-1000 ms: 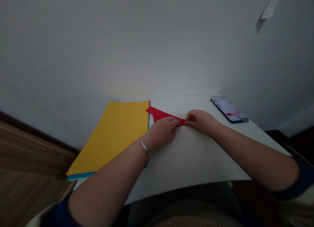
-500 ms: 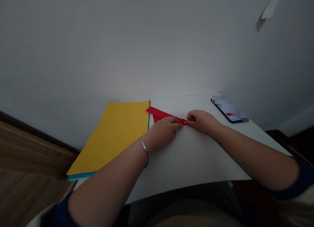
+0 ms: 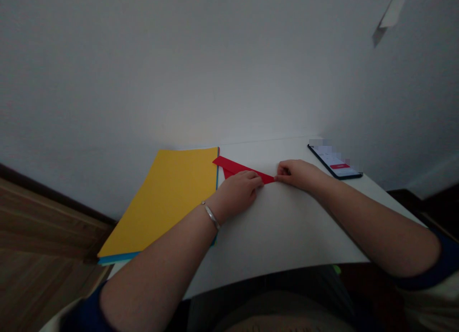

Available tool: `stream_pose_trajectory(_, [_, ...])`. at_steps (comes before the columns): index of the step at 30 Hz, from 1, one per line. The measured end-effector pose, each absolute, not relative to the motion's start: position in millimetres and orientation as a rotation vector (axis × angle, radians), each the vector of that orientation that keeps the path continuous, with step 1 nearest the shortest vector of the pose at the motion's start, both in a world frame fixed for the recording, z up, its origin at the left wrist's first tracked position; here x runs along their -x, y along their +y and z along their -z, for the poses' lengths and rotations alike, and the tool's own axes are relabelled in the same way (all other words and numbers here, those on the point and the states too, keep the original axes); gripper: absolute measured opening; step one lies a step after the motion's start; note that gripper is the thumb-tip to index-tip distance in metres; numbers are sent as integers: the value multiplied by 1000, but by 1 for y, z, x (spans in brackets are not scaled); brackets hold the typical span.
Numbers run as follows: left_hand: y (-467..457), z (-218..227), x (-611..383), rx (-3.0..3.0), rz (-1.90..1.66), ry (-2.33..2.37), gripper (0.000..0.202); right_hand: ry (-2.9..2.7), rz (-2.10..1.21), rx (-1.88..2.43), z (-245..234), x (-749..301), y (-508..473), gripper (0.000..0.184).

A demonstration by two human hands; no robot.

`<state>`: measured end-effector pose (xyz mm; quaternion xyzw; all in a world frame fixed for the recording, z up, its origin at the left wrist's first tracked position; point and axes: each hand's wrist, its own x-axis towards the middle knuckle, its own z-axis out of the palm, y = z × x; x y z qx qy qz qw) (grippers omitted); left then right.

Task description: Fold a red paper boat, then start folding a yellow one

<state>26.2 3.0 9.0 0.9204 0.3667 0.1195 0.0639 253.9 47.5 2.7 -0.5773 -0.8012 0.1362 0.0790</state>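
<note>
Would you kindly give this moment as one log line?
left grip: on red paper | right grip: at its right tip | yellow sheet: under paper's left end | phone: at right

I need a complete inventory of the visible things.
Folded paper: one, red, table's middle
Paper stack: one, yellow over blue, table's left
Phone: one, dark-edged, table's right
Table: one, white, centre
Wall: at least one, grey, behind
Unclear piece: one, white, upper right
Wooden panel: one, brown, far left
Unclear bit: one, green, below table's edge
Bracelet: one, silver, left wrist
Sleeves: two, blue, near elbows
Left hand: one, bare, on paper
Right hand: one, bare, paper's right tip
</note>
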Motion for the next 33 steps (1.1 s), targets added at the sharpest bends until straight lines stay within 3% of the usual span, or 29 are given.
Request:
stream_pose_trajectory(5, [3,-9,-25,-2772,-365,1103,30,-2400,-448,1682,-2,-258,48,14])
stream_pose_trajectory(20, [5,-7,-30,-2825,-373,1091,36,-2407,-136,1682,-3,-234,31,28])
stream_pose_trajectory(26, [4,-7,-30,-2837,-357,1103,31,-2378,-220,1776,-3,-239,36,30])
stream_pose_trajectory(33, [4,-6,-26,-2818,-374,1111,29,-2291,-508,1789,-5,-247,44,19])
